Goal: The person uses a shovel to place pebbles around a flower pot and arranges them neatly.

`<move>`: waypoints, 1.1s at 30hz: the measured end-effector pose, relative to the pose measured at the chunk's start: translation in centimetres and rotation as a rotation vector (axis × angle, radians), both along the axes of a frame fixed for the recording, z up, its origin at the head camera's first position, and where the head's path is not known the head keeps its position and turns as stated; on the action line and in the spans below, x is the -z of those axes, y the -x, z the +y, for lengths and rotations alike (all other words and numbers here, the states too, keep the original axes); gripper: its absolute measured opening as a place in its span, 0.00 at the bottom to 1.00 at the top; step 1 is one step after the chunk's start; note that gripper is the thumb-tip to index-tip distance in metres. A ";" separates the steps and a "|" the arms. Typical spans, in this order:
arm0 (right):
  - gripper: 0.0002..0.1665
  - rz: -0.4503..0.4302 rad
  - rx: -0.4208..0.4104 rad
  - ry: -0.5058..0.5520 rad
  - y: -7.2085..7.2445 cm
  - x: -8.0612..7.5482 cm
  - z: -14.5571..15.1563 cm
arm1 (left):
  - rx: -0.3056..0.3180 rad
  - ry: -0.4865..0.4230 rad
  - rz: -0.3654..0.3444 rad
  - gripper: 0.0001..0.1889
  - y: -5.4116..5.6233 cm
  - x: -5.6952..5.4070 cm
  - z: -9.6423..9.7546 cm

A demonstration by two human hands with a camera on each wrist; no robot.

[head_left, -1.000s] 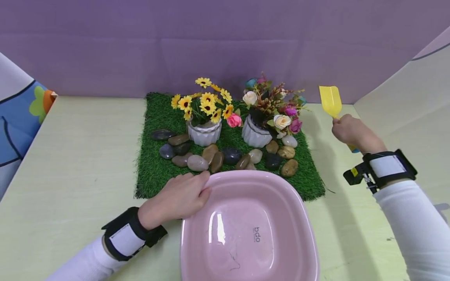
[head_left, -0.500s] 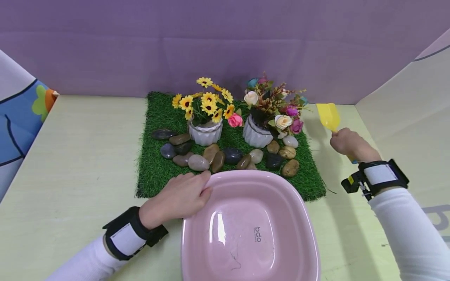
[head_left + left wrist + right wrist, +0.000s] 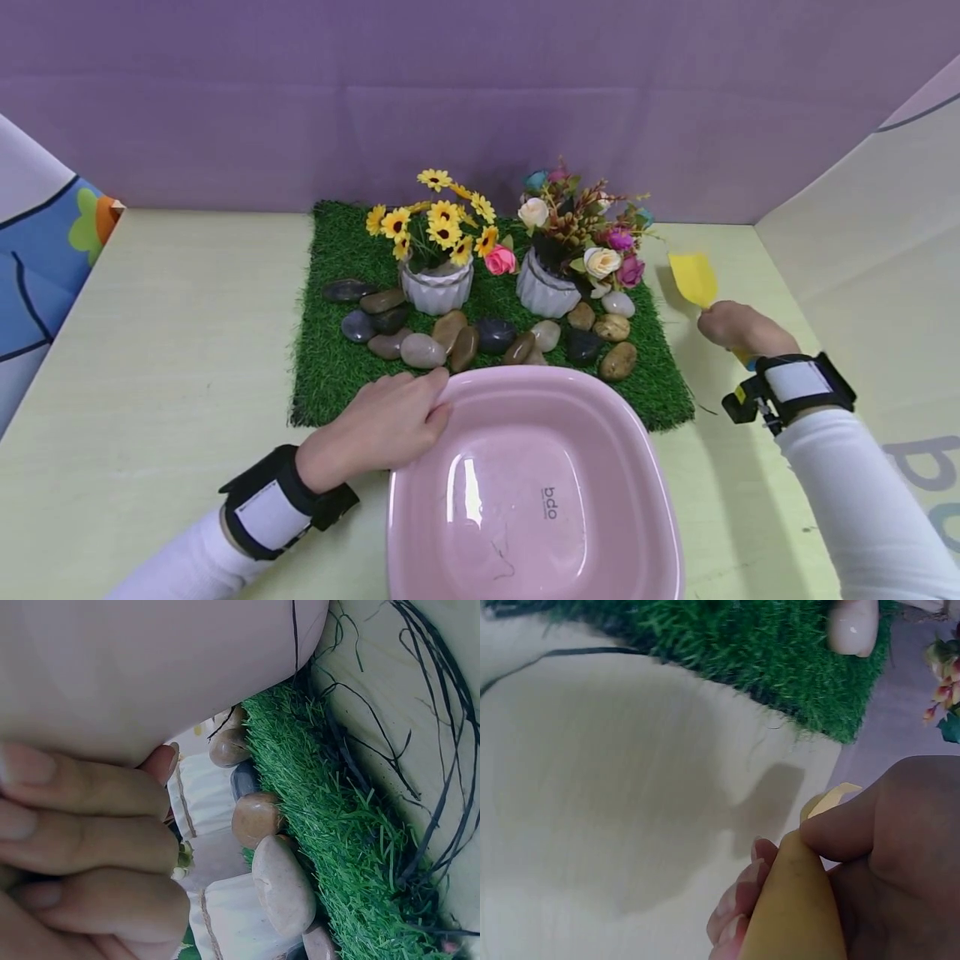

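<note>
My left hand (image 3: 386,417) grips the far left rim of a pink basin (image 3: 667,508), thumb inside and fingers outside. In the left wrist view those fingers (image 3: 112,847) curl below the basin's outer wall (image 3: 150,667). The basin holds only a thin dark strand and a printed mark on its floor. Over the table's right side, my right hand (image 3: 746,327) grips the handle of a small yellow toy shovel (image 3: 694,279), blade pointing away from me. The right wrist view shows the fingers round the yellow handle (image 3: 795,907), with a shadow beneath, so the shovel is off the table.
Behind the basin lies an artificial grass mat (image 3: 330,383) bearing several smooth stones (image 3: 422,350). On it stand a white pot (image 3: 437,287) of yellow flowers and another white pot (image 3: 546,283) of mixed roses. A purple backdrop (image 3: 480,100) rises behind the table (image 3: 150,375).
My right hand has come down and nearer to me with the shovel, whose blade has dropped from the backdrop's edge to over the table. The left hand and basin stay put.
</note>
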State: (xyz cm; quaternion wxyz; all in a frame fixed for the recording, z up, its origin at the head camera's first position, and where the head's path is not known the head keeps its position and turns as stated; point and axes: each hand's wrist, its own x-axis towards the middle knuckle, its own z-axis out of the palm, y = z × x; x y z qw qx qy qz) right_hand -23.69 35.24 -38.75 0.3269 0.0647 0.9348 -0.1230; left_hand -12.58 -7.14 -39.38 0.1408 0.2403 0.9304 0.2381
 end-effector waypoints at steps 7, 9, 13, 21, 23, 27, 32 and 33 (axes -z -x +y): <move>0.18 -0.076 -0.004 -0.023 -0.2 0.4 -0.1 | 0.009 0.004 0.007 0.08 0.0 0.1 0.0; 0.17 -0.079 -0.002 -0.017 -0.3 0.6 -0.1 | 0.010 0.004 0.012 0.08 0.0 0.1 0.0; 0.16 -0.078 0.010 0.030 -0.3 0.8 -0.2 | 0.009 0.001 0.013 0.08 0.0 0.1 0.0; 0.15 -0.031 -0.006 0.033 -0.3 1.0 -0.1 | 0.001 -0.007 0.001 0.08 0.0 0.1 -0.1; 0.15 -0.015 -0.013 0.024 -0.4 1.0 0.0 | -0.001 -0.008 0.000 0.08 0.1 0.1 -0.2; 0.16 -0.005 -0.008 0.022 -0.5 1.0 0.0 | 0.001 -0.004 0.000 0.08 0.1 0.1 -0.2; 0.15 0.023 0.002 0.026 -0.5 1.1 -0.3 | 0.005 0.004 0.001 0.08 0.1 0.1 -0.1; 0.15 0.033 -0.002 0.024 -0.5 1.1 -0.4 | 0.006 0.005 0.001 0.08 0.0 0.1 -0.1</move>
